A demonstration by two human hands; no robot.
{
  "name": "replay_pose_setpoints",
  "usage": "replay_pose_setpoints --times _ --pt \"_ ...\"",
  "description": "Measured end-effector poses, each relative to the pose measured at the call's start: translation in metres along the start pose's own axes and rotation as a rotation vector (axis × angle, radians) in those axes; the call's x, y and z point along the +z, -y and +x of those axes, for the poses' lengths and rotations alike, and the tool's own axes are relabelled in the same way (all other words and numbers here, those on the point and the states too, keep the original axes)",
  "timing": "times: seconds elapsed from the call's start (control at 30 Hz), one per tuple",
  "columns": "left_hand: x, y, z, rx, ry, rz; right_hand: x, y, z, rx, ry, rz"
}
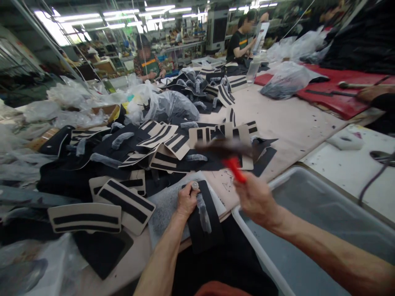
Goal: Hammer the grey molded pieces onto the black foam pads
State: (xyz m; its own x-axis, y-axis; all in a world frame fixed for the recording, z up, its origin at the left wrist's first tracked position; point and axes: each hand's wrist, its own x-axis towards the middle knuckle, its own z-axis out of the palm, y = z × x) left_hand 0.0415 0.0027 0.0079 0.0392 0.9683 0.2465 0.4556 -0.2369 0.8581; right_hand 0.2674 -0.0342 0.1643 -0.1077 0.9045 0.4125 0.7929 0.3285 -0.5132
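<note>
My right hand (254,199) is closed around the red handle of a hammer (235,169), raised above the table edge; its dark head is smeared by motion. My left hand (187,201) grips an upright metal punch (194,186), whose round top shows above the fingers. Beneath it lies a black panel (212,205) with a plastic-wrapped handle (203,213). The panel rests partly on a pale, speckled board (163,205) and hangs over the table's front edge. The punch's lower end is hidden by my left hand.
Beige panels with black strips (126,205) and more black pieces lie heaped at left. A grey plastic bin (296,176) stands at right beside a white machine table (352,164). Plastic bags (173,105) lie farther back. Two people sit across; another person's hand (368,93) shows at right.
</note>
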Motion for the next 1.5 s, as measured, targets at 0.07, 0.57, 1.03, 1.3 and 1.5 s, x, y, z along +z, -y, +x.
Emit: replay_pose_setpoints --times 0.07,0.57,1.03,1.3,1.5 --pt "0.0 0.0 0.0 0.0 0.007 0.009 0.013 -0.014 -0.013 0.009 0.369 -0.149" --pt "0.003 0.001 0.0 -0.097 -0.094 -0.146 0.077 -0.054 -0.021 -0.081 0.432 -0.29" --pt "-0.077 -0.048 0.037 -0.168 -0.579 -0.472 0.085 0.028 -0.004 -0.322 0.51 -0.433" --pt "-0.054 -0.038 0.017 -0.189 -0.26 -0.436 0.105 0.032 -0.032 0.164 0.618 -0.153" --pt "-0.011 0.001 0.016 -0.249 -0.122 -0.449 0.114 0.033 -0.051 0.197 0.572 -0.008"
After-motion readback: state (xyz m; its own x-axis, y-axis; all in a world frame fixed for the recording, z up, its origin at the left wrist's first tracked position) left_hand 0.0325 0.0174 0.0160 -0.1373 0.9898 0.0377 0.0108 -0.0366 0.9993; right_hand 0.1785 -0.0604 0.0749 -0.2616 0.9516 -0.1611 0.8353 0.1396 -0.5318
